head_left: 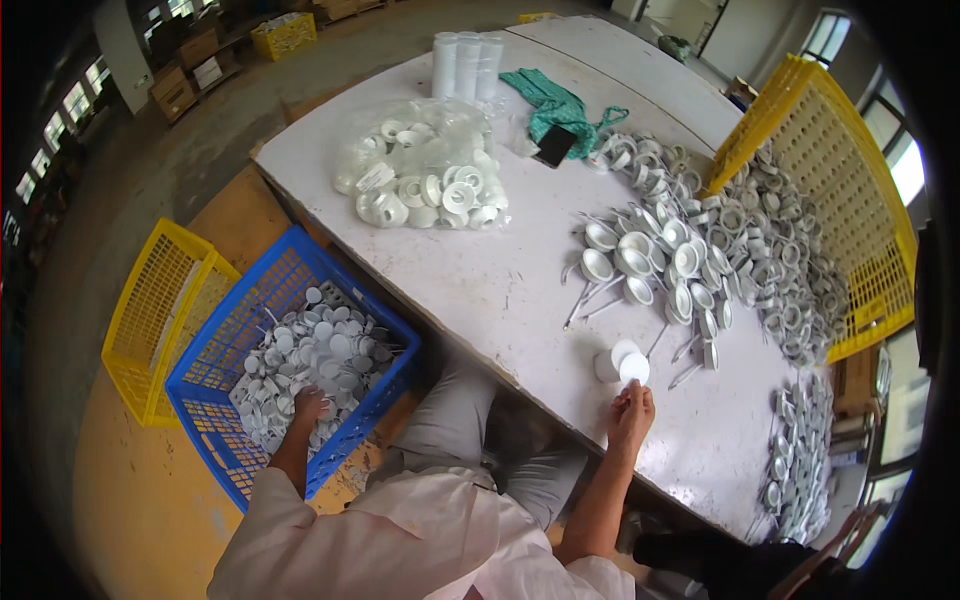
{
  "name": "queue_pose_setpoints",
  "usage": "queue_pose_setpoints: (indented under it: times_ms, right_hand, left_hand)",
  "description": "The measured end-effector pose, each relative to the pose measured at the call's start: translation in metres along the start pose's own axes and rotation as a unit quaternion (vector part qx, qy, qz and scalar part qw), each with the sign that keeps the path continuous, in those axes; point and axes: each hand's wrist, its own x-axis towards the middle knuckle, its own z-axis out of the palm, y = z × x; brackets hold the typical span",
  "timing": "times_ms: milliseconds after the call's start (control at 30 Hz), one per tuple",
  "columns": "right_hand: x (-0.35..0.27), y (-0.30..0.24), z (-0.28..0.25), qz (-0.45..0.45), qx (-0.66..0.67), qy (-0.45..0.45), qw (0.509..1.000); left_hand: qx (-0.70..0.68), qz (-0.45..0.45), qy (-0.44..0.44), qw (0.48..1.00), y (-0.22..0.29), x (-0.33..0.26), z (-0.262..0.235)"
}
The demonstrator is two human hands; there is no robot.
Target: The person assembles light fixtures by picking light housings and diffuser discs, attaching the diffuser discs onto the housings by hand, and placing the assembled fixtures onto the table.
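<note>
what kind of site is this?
Probably a small factory assembly bench. The left hand reaches into a blue crate of white round parts, heaps of identical metal fittings cover the white table, and yellow crates stand around.

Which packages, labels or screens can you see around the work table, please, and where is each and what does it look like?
Clear plastic bag of white ring-shaped parts: far left part of the white table, lumpy and see-through.
Small white paper label: on that bag's left side, rectangular.
Dark flat phone-like slab: far middle of the table beside a teal cloth, screen dark.
Brown cardboard boxes: on the floor, far left background.
</note>
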Motion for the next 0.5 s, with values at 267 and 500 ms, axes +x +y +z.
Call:
queue_pose_setpoints:
  times_ms: [267,500]
  right_hand:
    - [-0.022,-0.004,-0.017,0.002,0.055,-0.018,0.998]
    - [-0.054,0.001,-0.026,0.039,0.077,-0.064,0.994]
  left_hand:
    - [0.135,0.175,-0.249,0.943,0.057,-0.114,0.195]
    - [0.123,0.243,-0.525,0.806,0.155,-0.26,0.331]
